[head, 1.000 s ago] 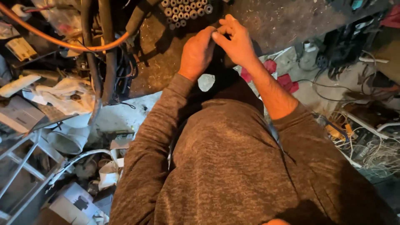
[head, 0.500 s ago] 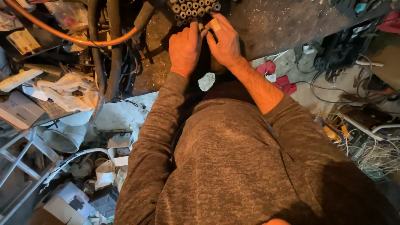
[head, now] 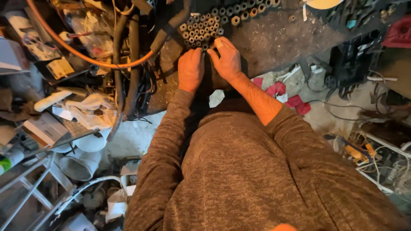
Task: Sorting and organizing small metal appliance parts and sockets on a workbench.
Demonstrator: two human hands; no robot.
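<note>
Both hands are up at twelve o'clock, side by side on the dark, gritty table (head: 274,40). The left hand (head: 190,69) lies palm down, fingers stretched to the near edge of the cluster of small tubes (head: 205,30), touching the front ones but gripping nothing I can make out. The right hand (head: 226,57) is curled, thumb and forefinger pinched at the front tube; whether it truly has one in its grip, I cannot tell.

The tubes stand upright and packed tight, open ends up, with a looser row trailing off toward one o'clock. That's the risk: a clumsy nudge could topple the neighbours, and anything that rolls off the table edge would likely vanish into the clutter below.

And what clutter. An orange hose (head: 81,57) sweeps across ten o'clock, over black hoses (head: 122,72). White rags (head: 90,109) and a white bucket (head: 77,164) sit at eight o'clock, red scraps (head: 282,92) on the concrete floor at two, and tangled white wires (head: 385,167) at four. Dim, warm light, and a cramped workshop.
</note>
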